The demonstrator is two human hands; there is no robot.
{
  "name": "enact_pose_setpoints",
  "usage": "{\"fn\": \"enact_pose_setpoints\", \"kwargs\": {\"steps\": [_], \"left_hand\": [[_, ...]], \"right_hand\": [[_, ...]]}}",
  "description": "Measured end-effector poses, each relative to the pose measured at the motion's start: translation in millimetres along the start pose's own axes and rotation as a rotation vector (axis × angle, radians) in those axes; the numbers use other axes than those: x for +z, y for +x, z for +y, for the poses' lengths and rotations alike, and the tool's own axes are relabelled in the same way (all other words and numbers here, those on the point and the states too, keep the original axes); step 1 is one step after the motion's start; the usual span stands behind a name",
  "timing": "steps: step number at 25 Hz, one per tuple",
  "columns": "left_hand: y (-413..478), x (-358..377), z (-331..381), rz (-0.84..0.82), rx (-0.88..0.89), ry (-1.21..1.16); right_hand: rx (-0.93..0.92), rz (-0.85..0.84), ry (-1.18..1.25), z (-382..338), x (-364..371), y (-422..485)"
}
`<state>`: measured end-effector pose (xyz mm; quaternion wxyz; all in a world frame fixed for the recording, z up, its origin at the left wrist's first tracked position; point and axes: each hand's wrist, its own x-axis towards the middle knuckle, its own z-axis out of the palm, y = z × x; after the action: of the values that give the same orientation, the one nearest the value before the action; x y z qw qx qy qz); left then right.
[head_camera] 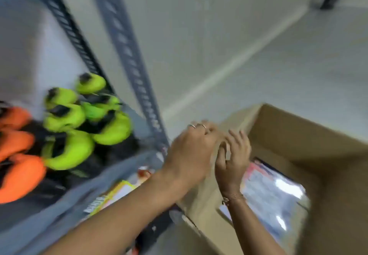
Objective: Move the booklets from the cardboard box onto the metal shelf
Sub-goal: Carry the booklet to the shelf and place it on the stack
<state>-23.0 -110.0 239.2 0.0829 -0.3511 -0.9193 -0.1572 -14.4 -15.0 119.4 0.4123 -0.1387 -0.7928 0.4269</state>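
Here both hands are up at the near-left corner of the cardboard box [288, 133], close together and nearly touching. The left hand [191, 153] comes in from the lower left, back toward the camera, with its fingers curled forward over the box's corner flap; rings show on two of them. Whether it actually grips the cardboard I cannot tell, since the whole view is smeared by motion. The right hand [233, 155] stands just beside it, palm turned toward the left hand, fingers loosely spread and bent, closed on nothing that I can make out; a thin bracelet sits at the wrist.

The booklets [272, 193] lie below and to the right of the right hand, flat on the bottom of the open box, their glossy covers catching the light. They are well under the wrist and clear of both hands.

To the left of the left hand rises the metal shelf [127, 41], its grey slotted upright running down almost to the knuckles. Under the left forearm, on a lower level of that shelf, more printed booklets on the shelf [119, 189] peek out. Farther left, well apart from the hands, sit neon green items [77, 123] and orange items [18, 155], too blurred to name.
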Motion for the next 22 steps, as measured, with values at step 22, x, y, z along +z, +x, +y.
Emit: {"fn": "enact_pose_setpoints", "kwargs": {"steps": [22], "left_hand": [[-19.3,323.8,13.7,-0.677,-0.560,-0.015]], "right_hand": [[1.415,0.130,-0.520,199.9,-64.2,-123.6]]}}
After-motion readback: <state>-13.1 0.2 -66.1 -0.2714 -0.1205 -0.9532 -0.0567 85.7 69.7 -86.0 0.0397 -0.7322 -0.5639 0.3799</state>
